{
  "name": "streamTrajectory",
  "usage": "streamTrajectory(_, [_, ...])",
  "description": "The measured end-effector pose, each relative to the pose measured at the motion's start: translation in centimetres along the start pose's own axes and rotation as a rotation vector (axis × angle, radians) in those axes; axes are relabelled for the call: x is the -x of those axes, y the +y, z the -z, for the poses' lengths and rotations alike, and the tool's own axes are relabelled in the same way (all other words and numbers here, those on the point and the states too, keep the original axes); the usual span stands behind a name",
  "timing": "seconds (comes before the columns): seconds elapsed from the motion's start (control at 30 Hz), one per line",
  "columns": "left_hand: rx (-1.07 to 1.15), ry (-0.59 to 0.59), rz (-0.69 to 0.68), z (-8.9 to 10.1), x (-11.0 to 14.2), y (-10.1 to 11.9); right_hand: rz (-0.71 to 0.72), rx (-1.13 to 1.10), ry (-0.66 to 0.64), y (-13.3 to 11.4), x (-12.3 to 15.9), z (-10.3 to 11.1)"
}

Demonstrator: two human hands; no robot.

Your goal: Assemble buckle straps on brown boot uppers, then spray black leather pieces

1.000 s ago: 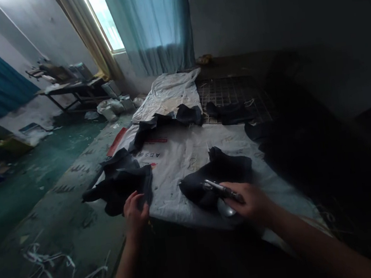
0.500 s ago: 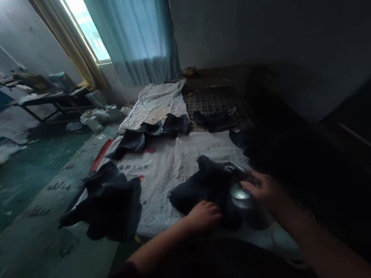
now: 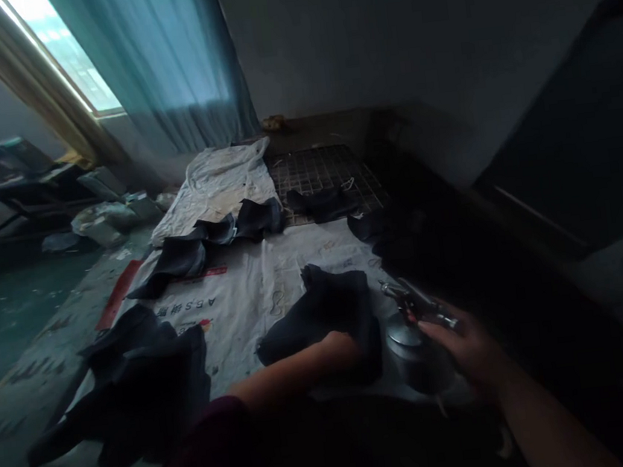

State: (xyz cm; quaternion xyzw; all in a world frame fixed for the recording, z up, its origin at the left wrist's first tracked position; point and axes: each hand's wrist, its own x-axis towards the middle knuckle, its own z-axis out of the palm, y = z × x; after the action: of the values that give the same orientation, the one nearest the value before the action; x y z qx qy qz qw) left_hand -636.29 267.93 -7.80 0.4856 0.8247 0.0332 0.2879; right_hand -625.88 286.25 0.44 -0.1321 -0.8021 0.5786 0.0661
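My right hand point(image 3: 462, 340) is wrapped round the handle of a metal spray gun point(image 3: 418, 304), whose round cup point(image 3: 415, 349) hangs below it. The gun's nozzle points to the left, beside a stack of dark cut pieces point(image 3: 319, 304). My left hand point(image 3: 339, 346) is at the near part of this stack and seems to touch it; its fingers are lost in shadow. Another dark heap of pieces point(image 3: 148, 379) lies to the left. All of these are on a pale printed sack sheet point(image 3: 240, 346).
More dark pieces point(image 3: 179, 260) lie in a row along the sheet's far side. Beyond are a crumpled white cloth point(image 3: 220, 176) and a wire grid point(image 3: 321, 169). A blue curtain point(image 3: 156, 56) hangs by the window. The right side is very dark.
The view has swung to the right. My right hand has drawn the spray gun off the dark stack to its right side. My left hand has reached further over the stack.
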Motion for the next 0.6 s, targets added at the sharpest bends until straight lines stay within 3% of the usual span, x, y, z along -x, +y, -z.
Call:
streamTrajectory(0.1, [0.118, 0.043, 0.088, 0.1, -0.4, -1.4, -0.016, -0.082, 0.123, 0.3, 1.3, 0.9])
streamTrajectory(0.2, [0.274, 0.164, 0.244, 0.3, -1.1, -2.7, -0.002, -0.131, 0.185, 0.9, 2.0, 0.9])
streamTrajectory(0.4, [0.472, 0.493, 0.569, 1.5, -2.8, -5.3, 0.118, -0.145, 0.23, 2.1, 1.3, -2.8])
streamTrajectory(0.5, [0.465, 0.668, 0.634, 5.0, -1.2, -9.0, 0.133, -0.021, 0.114, 1.6, 0.4, -4.8])
streamTrajectory(0.6, [0.37, 0.878, 0.684, 10.9, 3.5, -13.9, 0.099, 0.103, -0.001, 0.7, -0.5, -5.8])
